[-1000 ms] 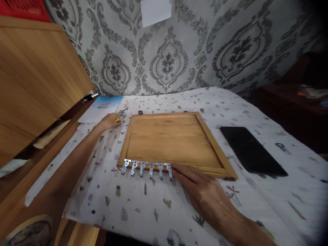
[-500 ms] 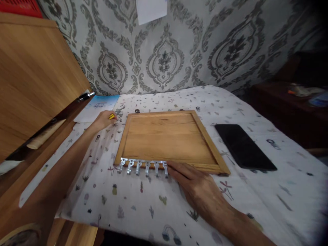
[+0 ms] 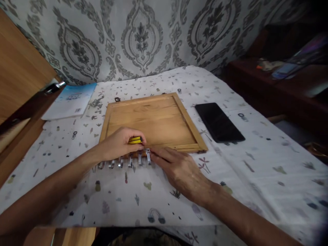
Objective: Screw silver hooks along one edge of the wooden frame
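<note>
A square wooden frame board (image 3: 153, 119) lies flat on the patterned tablecloth (image 3: 269, 164). A metal hook rail (image 3: 125, 162) with several hooks lies along the board's near edge. My left hand (image 3: 119, 145) is closed round a small yellow and black tool (image 3: 135, 140), held just above the right end of the rail. My right hand (image 3: 176, 167) lies on the cloth with its fingers stretched out, the fingertips pressing on the rail's right end.
A black phone (image 3: 219, 122) lies on the cloth right of the board. A blue and white booklet (image 3: 70, 102) sits at the far left. A wooden cabinet (image 3: 17, 68) stands on the left, a dark side table (image 3: 276, 85) on the right.
My left hand has come from beside the booklet to the rail's right end, carrying the yellow tool. The view has shifted down and nearer. My right hand stays at the rail.
</note>
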`<state>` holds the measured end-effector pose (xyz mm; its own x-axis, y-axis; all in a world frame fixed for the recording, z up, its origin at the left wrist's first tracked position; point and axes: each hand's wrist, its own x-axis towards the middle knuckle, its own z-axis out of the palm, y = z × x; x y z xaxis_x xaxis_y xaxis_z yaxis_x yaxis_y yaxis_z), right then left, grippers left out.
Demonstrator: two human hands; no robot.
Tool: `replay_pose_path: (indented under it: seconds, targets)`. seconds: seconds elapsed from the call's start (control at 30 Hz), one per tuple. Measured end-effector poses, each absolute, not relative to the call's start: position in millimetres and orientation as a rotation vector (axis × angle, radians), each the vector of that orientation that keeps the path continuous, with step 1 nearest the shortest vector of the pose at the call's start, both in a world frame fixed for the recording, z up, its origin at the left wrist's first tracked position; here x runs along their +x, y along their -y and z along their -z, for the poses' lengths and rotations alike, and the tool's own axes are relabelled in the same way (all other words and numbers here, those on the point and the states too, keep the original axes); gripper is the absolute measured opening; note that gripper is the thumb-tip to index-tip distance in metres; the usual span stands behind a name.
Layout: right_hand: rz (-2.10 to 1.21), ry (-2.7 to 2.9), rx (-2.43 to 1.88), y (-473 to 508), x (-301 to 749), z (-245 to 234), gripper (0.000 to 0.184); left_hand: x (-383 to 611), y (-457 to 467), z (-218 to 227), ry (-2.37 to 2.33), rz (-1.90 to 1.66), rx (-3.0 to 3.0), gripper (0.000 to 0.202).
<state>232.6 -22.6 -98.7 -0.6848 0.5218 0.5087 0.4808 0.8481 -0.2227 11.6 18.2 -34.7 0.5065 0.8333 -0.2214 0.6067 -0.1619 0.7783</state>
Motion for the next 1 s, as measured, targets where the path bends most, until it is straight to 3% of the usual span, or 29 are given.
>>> replay_pose_path:
  seconds: [0.37,1.0]
  targets:
    - [-0.074,2.452,-0.745,23.7,233.2,94.9,0.032,21.4,-19.9,41.6,-1.209,-0.254,2.039,0.007]
    - [-0.119,2.450,-0.731,23.6,233.0,99.2,0.032,31.7,-14.7,36.0,-1.294,-0.111,2.280,0.018]
